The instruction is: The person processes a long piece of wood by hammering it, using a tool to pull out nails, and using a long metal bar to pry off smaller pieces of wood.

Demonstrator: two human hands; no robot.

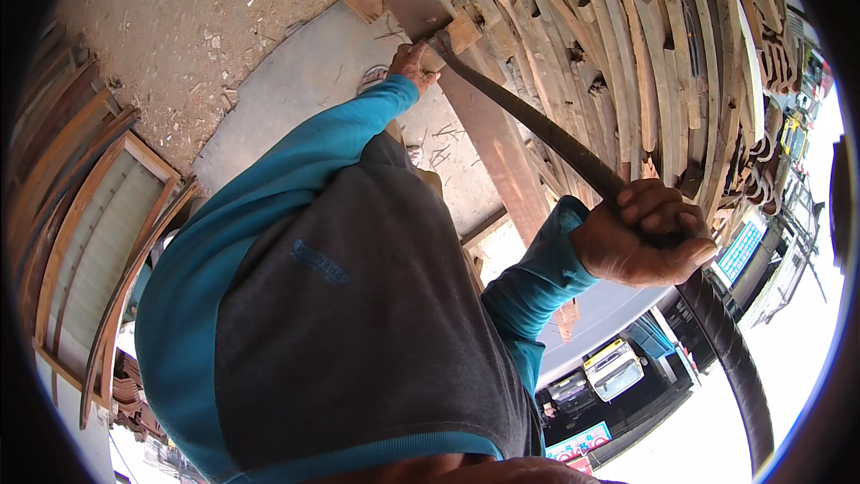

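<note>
The long, dark, curved metal bar (537, 125) runs from your right hand (640, 233), fist wrapped tight around its near end, to its tip at the small pale wooden block (461, 33). Your left hand (412, 63) presses closed fingers on the reddish-brown wooden plank (493, 143) just beside that tip, with stacked weathered timber slats (645, 54) beyond both hands.

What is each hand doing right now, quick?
Left hand: closed on the small wooden block at the plank.
Right hand: closed around the long dark bar.
</note>
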